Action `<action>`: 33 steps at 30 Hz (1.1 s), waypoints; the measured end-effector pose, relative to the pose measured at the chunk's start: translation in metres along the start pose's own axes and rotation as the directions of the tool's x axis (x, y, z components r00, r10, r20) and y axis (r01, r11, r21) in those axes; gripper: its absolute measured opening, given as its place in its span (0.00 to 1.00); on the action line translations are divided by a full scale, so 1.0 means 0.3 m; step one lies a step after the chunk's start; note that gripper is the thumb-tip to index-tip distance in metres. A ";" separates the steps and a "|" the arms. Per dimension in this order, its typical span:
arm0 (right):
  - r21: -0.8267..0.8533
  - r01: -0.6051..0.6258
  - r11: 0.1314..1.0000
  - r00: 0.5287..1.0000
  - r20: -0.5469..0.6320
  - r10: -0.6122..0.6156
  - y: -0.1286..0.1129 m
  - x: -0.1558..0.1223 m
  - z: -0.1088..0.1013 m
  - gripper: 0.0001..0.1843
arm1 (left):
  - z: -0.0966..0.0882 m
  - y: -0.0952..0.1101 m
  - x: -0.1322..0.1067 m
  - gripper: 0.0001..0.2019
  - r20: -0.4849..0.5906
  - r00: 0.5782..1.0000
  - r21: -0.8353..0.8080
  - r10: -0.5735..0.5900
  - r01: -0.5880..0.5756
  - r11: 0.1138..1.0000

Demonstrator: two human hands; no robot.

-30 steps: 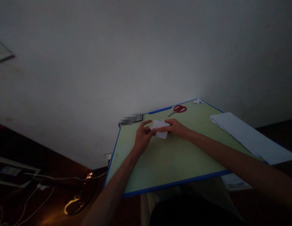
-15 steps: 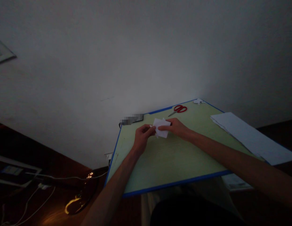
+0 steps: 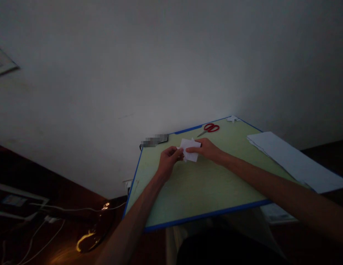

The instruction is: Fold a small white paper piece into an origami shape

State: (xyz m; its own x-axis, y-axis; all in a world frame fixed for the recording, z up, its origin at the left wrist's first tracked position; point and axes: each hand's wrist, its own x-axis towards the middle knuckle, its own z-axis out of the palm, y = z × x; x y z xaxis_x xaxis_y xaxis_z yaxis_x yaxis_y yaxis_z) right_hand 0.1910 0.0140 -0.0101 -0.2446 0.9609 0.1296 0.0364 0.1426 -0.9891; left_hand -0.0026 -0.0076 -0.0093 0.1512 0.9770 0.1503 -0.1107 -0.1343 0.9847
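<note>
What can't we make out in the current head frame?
Head view, hidden: the underside of the small white paper, facing away; the right hand covers part of its top.
Head view, hidden: the paper's left end, behind the left hand.
Head view, blurred: the dark item, mostly under pixelation.
Head view, cut off: the wall fixture, by the left edge.
Head view, too small: the scrap count.

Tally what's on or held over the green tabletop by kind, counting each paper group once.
Scissors: 1
Paper groups: 3 (small bundle in the left hand and right hand, far-corner scraps, large sheets at the right edge)
Dark object, partly blurred out: 1
Total: 5
</note>
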 end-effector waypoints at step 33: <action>-0.021 0.030 0.999 1.000 -0.005 -0.030 0.016 0.005 0.002 0.20 | -0.004 -0.004 0.002 0.12 -0.019 0.999 -0.008 0.048 -0.049 0.999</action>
State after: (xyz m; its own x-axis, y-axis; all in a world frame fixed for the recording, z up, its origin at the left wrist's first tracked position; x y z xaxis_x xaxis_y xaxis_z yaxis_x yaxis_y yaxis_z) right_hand 0.1901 0.0159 -0.0145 -0.2405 0.9574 0.1596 0.0494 0.1763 -0.9831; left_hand -0.0035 -0.0068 -0.0104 0.1268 0.9724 0.1960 -0.1254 -0.1803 0.9756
